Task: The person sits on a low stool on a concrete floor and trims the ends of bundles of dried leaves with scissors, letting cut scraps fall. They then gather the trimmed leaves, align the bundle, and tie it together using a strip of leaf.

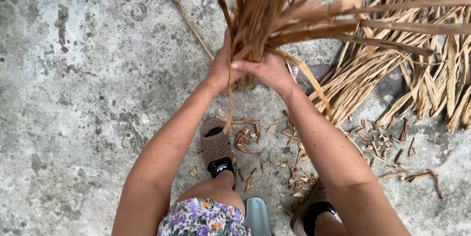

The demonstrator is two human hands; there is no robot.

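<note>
Both hands met at upper centre of the frame. The left hand (pixel 221 67) and right hand (pixel 267 71) were wrapped tightly around the base of a bundle of dried reed strips (pixel 274 15), which fanned toward the top edge. More strips lay in a pile (pixel 417 84) at right. Cut scraps (pixel 294 172) littered the concrete floor (pixel 88 94) between two sandalled feet.
</note>
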